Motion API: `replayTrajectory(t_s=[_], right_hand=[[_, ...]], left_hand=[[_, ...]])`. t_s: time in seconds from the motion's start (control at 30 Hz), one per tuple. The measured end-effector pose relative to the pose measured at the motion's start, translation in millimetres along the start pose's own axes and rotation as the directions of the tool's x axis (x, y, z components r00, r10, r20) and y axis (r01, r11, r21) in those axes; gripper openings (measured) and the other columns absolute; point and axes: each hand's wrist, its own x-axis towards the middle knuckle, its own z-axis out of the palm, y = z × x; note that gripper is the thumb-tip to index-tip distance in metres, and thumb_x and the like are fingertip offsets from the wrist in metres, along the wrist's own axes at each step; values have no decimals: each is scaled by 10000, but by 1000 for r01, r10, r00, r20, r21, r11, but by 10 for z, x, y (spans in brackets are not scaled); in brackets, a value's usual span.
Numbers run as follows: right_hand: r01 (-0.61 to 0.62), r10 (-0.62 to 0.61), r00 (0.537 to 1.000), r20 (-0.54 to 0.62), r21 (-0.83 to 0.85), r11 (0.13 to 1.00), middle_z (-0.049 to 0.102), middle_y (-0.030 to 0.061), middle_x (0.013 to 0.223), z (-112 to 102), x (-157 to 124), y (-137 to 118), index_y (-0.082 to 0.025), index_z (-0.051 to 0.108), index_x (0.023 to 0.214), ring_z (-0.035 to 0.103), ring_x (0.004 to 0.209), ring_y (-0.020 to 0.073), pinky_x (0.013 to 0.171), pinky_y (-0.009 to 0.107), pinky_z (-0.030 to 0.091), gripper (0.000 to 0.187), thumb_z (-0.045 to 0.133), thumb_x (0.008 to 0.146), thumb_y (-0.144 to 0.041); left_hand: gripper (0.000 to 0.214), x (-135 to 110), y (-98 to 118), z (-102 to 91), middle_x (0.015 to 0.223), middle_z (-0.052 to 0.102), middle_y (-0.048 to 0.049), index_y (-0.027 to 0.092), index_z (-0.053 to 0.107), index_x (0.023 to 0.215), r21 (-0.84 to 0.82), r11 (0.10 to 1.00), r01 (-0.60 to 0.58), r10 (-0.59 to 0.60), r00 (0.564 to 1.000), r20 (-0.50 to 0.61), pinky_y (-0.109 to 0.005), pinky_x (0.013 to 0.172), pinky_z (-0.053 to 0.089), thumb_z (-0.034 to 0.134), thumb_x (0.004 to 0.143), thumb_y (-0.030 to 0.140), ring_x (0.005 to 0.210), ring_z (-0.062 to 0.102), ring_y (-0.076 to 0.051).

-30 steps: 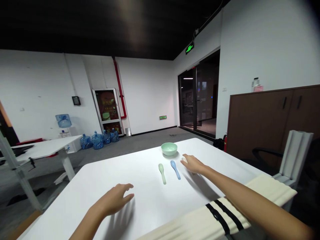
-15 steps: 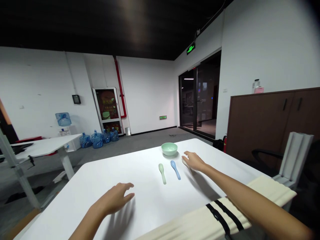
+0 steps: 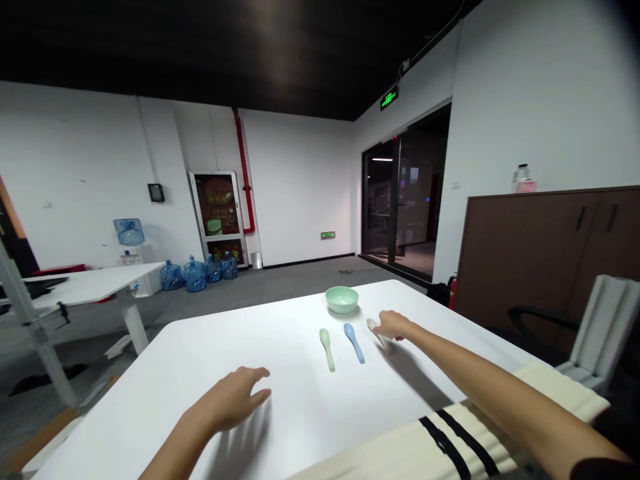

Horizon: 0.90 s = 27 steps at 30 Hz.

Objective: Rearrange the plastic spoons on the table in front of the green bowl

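Off-white spoon (image 3: 371,325) sits at the fingertips of the right hand (image 3: 395,325), over the far right part of the white worktop (image 3: 200,353); the fingers hide its middle, so whether they grip it cannot be told. Nearest, a cream strip (image 3: 380,453) with two black bands (image 3: 443,445) runs along the near right edge. Toward the left edge, the left hand (image 3: 235,400) hovers with thumb and fingers spread wide, and a broad stretch of surface parts it from the green spoon (image 3: 327,349). That and the blue spoon (image 3: 353,341) lie apart, handles toward the near edge. Beyond them the green bowl (image 3: 342,303) stands upright near the far edge. Past that edge are blue water bottles (image 3: 194,273), a framed poster (image 3: 215,207) whose lettering is too blurred to read, a glass door (image 3: 405,200) and, above it, a lit green sign (image 3: 389,99).
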Motion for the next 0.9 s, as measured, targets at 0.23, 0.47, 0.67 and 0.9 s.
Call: replayTrajectory(t_s=[0.23,0.47,0.67,0.9], right_hand=[[-30,31,999,27,-20,999,665,169,913,313,62,73,-105,634,941,645,606,231,502,297,452,347,653,636,-270],[12,-7,986,-167,30,999,659,148,932,94,176,4,-134,634,918,645,764,231,579,276,424,285,581,742,-352],[24,-5,936,-351,50,998,655,140,941,-123,400,-299,-149,641,879,630,811,236,600,277,410,302,476,805,-392],[21,14,912,-409,81,996,668,142,982,-120,800,-713,-165,670,908,632,897,260,683,298,437,310,527,777,-407]], left_hand=[[591,18,-15,10,1261,588,-92,290,554,1240,-4,1000,3,-3,1000,6,-408,947,409,404,794,648,1130,546,-281],[590,46,-78,40,1266,584,-78,307,548,1245,-11,1000,-8,8,1000,11,-406,947,405,391,798,659,1140,540,-287],[581,37,-52,20,1266,588,-68,307,544,1249,-12,1000,10,-9,1000,16,-411,955,401,391,803,646,1154,528,-293],[576,22,-43,-23,1251,592,-73,306,527,1266,-19,999,48,-47,998,35,-418,951,403,394,809,629,1151,528,-296]])
